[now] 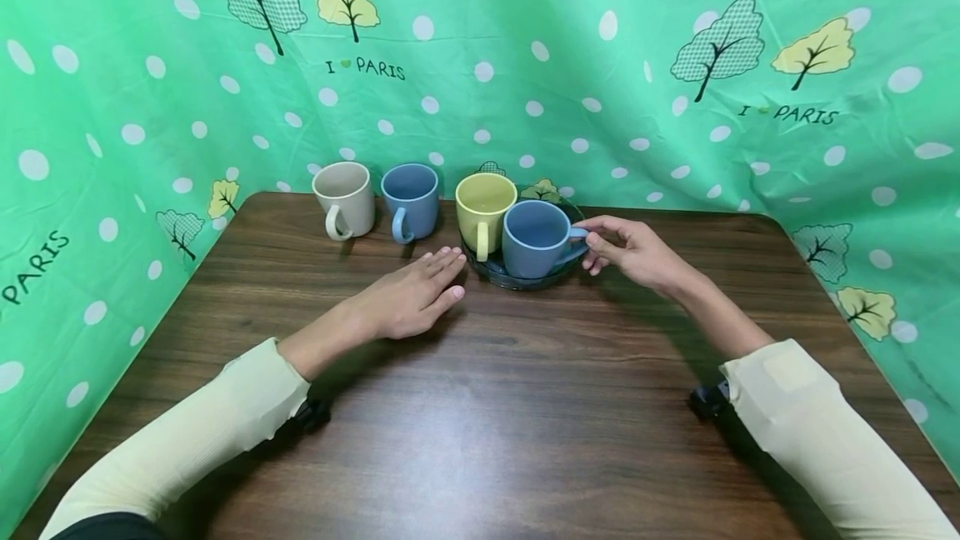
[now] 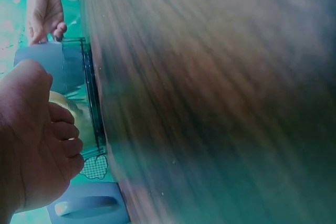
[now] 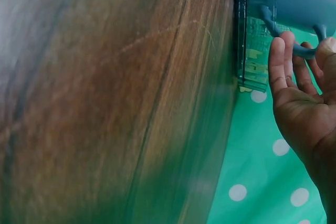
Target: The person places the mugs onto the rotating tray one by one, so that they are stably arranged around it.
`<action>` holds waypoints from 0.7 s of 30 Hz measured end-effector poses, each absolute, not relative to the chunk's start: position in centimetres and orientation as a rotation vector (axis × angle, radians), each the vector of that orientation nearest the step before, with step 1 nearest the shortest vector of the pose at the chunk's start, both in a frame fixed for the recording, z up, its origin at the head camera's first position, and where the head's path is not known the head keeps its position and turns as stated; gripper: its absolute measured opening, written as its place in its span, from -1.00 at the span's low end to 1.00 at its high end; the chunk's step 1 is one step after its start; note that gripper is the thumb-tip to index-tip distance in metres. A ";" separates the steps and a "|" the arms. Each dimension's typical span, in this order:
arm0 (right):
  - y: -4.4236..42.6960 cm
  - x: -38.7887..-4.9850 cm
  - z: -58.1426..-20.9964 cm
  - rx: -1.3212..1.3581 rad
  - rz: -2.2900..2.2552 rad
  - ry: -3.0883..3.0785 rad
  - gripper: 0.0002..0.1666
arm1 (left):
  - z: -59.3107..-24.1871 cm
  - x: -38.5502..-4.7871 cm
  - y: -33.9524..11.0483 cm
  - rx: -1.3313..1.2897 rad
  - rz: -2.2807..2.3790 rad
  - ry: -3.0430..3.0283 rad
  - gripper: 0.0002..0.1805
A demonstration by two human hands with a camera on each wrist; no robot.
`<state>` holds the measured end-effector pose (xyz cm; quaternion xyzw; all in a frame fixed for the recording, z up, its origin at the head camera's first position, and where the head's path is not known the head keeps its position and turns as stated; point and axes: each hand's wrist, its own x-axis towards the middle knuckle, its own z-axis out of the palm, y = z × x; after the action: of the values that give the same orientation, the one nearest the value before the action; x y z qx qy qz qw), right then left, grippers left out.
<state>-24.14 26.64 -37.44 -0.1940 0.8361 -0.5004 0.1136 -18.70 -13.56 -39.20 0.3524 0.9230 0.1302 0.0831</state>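
Observation:
A yellow mug [image 1: 481, 200] and a blue mug [image 1: 531, 242] stand side by side in a dark glass dish [image 1: 517, 282]. My right hand [image 1: 633, 255] pinches the blue mug's handle between thumb and fingers; the right wrist view shows this hand [image 3: 310, 103] at the handle, beside the dish's wall [image 3: 255, 80]. Palm down, my left hand [image 1: 411, 297] lies just left of the dish with its fingers extended, holding nothing. In the left wrist view, that hand [image 2: 37, 140] covers part of the yellow mug [image 2: 79, 119].
Left of the dish, a second blue mug [image 1: 412, 194] and a grey-white mug [image 1: 347, 194] stand near the back edge of the brown wooden table [image 1: 480, 407]. A green cloth [image 1: 525, 40] with white dots and trees hangs behind and around the table.

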 end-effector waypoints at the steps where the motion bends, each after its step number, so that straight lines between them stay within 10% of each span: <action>1: 26.8 -24.1 -37.4 -0.565 -1.468 2.454 -0.54 | -39.1 -18.6 -13.5 1.055 0.386 2.754 -0.25; 21: 28.7 -23.5 -37.1 -0.562 -1.220 2.774 -0.49 | -39.0 -17.0 -13.3 1.062 0.429 2.799 -0.27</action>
<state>-23.54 28.68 -37.06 -0.1821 0.8996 -0.3957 0.0300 -16.98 -13.32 -38.95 0.3504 0.9240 0.1414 0.0585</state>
